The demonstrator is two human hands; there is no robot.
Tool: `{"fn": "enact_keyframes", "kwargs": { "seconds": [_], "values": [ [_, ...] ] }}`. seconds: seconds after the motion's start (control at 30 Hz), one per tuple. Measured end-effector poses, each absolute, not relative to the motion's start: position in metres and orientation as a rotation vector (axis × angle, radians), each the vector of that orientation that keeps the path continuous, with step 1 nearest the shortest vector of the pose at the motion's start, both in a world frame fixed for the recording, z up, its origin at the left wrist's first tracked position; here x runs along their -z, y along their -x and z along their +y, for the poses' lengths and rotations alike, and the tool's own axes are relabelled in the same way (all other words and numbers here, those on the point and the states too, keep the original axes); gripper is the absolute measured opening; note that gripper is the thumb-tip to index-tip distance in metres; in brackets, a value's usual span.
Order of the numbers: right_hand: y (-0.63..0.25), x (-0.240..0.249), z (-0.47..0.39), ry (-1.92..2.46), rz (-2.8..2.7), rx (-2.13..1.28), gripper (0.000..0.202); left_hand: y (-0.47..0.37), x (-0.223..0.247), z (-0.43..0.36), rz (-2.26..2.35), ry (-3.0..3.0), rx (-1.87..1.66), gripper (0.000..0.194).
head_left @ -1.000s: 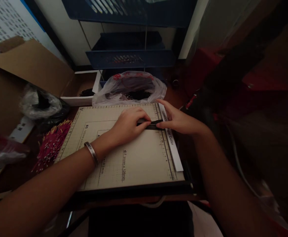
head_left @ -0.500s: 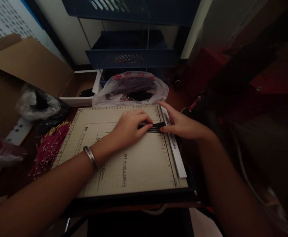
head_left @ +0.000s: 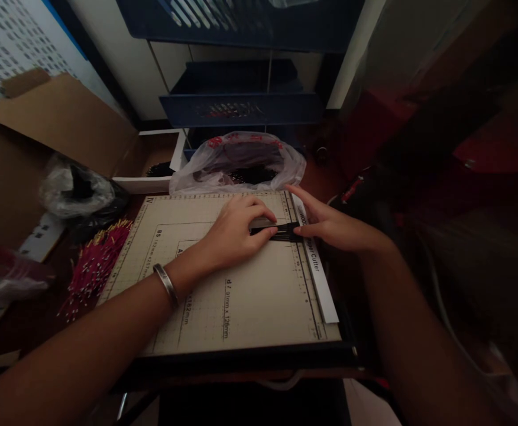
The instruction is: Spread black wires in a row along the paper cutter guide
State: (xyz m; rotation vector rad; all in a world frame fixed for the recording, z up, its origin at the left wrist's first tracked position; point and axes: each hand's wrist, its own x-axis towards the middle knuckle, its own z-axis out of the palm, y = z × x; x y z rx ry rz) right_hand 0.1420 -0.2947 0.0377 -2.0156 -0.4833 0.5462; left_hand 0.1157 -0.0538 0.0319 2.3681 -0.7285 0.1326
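Observation:
A bundle of thin black strands, perhaps cords (head_left: 285,231), lies across the cream gridded board of a paper cutter (head_left: 268,296). My left hand (head_left: 239,228), silver bangle on the wrist, rests on the board with thumb and fingers curled around the bundle's left part. At the bundle's right end is my right hand (head_left: 334,225), its thumb pressed on the strands at the white "Paper Cutter" strip (head_left: 323,290). Its index finger stretches forward along the strip; the other fingers are hidden beyond the cutter's edge.
Maroon strands with yellow and white tips (head_left: 97,263) lie left of the board. Behind it stand a plastic bag (head_left: 185,177) holding dark strands and an open cardboard box (head_left: 64,115). A blue tiered rack (head_left: 241,109) rises at the back. Black plastic wrapping (head_left: 79,198) sits at left.
My left thumb and index finger have parted slightly, showing more of the bundle between them. My right hand stays at the bundle's end. The whole view has shifted a little.

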Motion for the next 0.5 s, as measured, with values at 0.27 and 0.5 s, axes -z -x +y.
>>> {"fn": "enact_keyframes", "kwargs": {
  "seconds": [0.27,0.5],
  "values": [
    [-0.1449,-0.0351,-0.2949,2.013,-0.551,-0.516,0.105,-0.119,-0.0332,-0.0561,-0.604,-2.448,-0.022,0.048],
    [-0.1416,-0.0357,-0.2897,2.115,-0.552,-0.464,0.099,-0.1212,-0.0353,-0.0592,-0.572,-2.495,0.017,0.052]
  ]
}}
